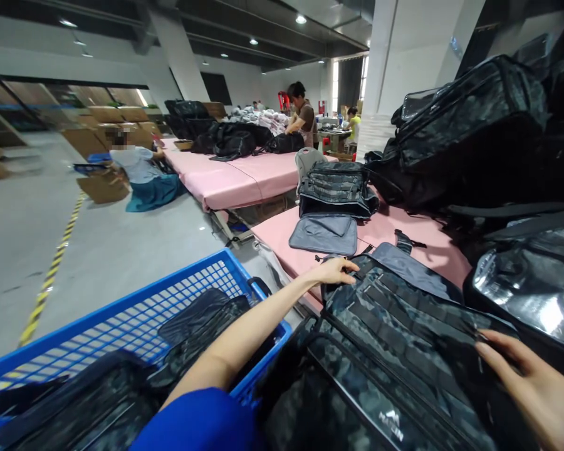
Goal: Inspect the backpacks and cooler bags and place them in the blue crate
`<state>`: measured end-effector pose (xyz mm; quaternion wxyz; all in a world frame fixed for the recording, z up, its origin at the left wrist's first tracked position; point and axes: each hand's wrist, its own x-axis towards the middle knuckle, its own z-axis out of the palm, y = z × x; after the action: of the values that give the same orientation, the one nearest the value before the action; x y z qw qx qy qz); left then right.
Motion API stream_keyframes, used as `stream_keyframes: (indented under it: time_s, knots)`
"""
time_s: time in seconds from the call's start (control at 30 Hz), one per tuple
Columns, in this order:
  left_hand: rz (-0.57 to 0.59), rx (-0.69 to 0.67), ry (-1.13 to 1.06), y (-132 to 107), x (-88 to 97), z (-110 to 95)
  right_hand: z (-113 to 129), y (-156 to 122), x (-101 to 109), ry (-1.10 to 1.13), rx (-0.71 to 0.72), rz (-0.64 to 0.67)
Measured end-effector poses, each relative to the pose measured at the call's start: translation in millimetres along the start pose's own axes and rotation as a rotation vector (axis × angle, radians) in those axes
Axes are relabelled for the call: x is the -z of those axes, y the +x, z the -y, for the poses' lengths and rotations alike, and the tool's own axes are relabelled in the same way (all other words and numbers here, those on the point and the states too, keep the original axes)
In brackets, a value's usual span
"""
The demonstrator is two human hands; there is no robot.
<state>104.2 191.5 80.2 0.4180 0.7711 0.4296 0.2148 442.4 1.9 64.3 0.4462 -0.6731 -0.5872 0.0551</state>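
A dark camouflage backpack (390, 351) with rows of webbing and a white logo lies in front of me, partly on the pink table. At its far left corner, my left hand (337, 271) has its fingers bent onto the fabric, gripping the edge. My right hand (531, 382) is closed on the bag's right side, thumb and fingers pinching the material; it is slightly blurred. Behind the bag a grey flap (416, 269) lies on the table. Farther back stands a second camouflage bag (336, 185) with its grey panel (323, 234) folded down.
A blue plastic basket (122, 308) with camouflage bags inside stands at my left. Large black bags (465, 125) are piled on the right. Beyond, a person (303, 116) works at another pink table (230, 178), and another person (138, 163) is low beside cardboard boxes.
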Motion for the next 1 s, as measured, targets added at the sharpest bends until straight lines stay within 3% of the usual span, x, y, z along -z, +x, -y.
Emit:
stream_keyframes:
  time_s: [0.1, 0.2, 0.37, 0.53, 0.8, 1.0]
  knots:
    - [0.036, 0.015, -0.191, 4.6, -11.0, 16.9, 45.3, 20.1, -50.1, 0.1, -0.027, 0.153]
    - [0.015, -0.002, -0.275, 5.7, -19.6, 18.3, 79.5, 36.6, -94.8, 0.062, 0.006, 0.239]
    - [0.065, -0.042, -0.441, 5.7, -16.8, 21.7, 98.2, 53.9, -135.7, -0.047, 0.149, 0.225]
    - [0.062, -0.039, -0.626, 8.1, -20.0, 32.6, 97.8, 54.2, -151.7, -0.045, 0.224, 0.288]
    - [0.087, -0.037, -0.816, 10.2, -24.7, 39.5, 82.6, 51.2, -157.6, 0.06, 0.106, 0.303]
    - [0.066, -0.084, -0.703, 10.5, -20.8, 35.6, 79.2, 65.6, -153.3, -0.014, 0.353, 0.325]
